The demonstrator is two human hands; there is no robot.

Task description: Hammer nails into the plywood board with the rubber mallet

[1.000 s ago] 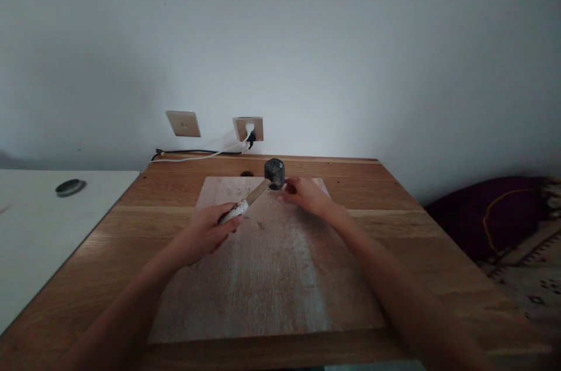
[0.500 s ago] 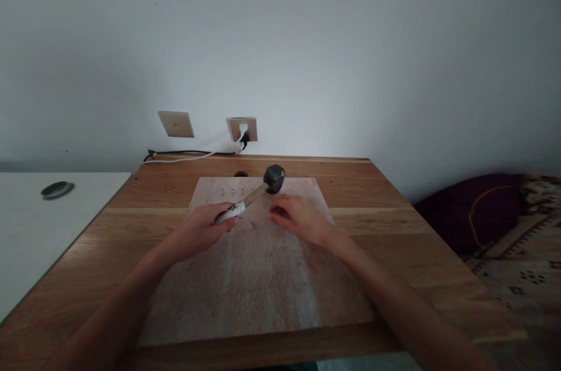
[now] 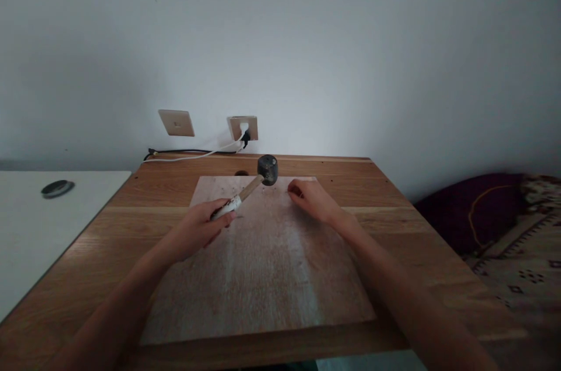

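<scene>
A rubber mallet with a black head is in my left hand, whose fingers wrap round the white-covered end of its wooden handle. The head is raised over the far part of a pale wooden board. My right hand is closed in a pinch near the board's far edge, with a thin, pale bit, seemingly a nail, at its fingertips. Several tiny nails stand in a row along the far part of the board. A small thin piece lies by my left fingertips, too small to make out.
The board lies on a wooden table against a wall. Behind are two wall plates, one a socket with plugs, and cables along the back edge. A dark oval object sits on a white surface at left; patterned fabric is at right.
My right hand has moved away and to the right, towards the board's far edge. The mallet in my left hand has shifted slightly left, its head a little higher.
</scene>
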